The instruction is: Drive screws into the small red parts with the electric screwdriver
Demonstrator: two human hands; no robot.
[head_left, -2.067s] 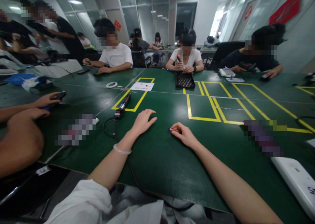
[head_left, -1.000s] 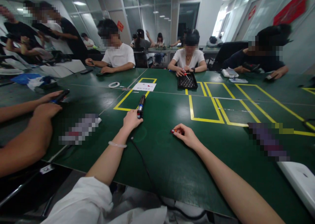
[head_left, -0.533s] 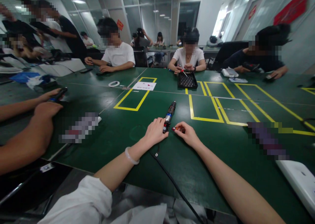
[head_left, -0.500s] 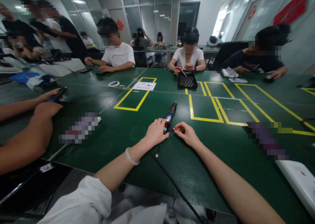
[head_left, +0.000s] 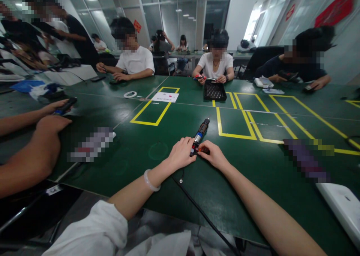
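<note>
My left hand (head_left: 182, 154) is closed around the rear end of a corded electric screwdriver (head_left: 201, 133) whose inner parts look bare. It has a black nose, a blue and silver middle and red bits near the back. The nose points away from me and slightly right. My right hand (head_left: 215, 154) is closed on a small red part (head_left: 200, 149), most of it hidden by the fingers, with something orange-brown showing in the palm. This part meets the screwdriver's rear, though the exact contact is too small to make out. A black cable (head_left: 201, 212) runs from there towards my lap.
Yellow tape outlines (head_left: 237, 137) mark the green table (head_left: 168, 196). A printed sheet (head_left: 164, 97), a white ring (head_left: 130, 94) and a black tray (head_left: 215, 91) lie farther off. Co-workers sit around; one's arms (head_left: 42, 143) reach in from the left. A white case (head_left: 341, 203) is at right.
My left hand took hold of the screwdriver at the left and brought it right across to my right hand. Over the last half second, the small red part and the screwdriver's rear came together.
</note>
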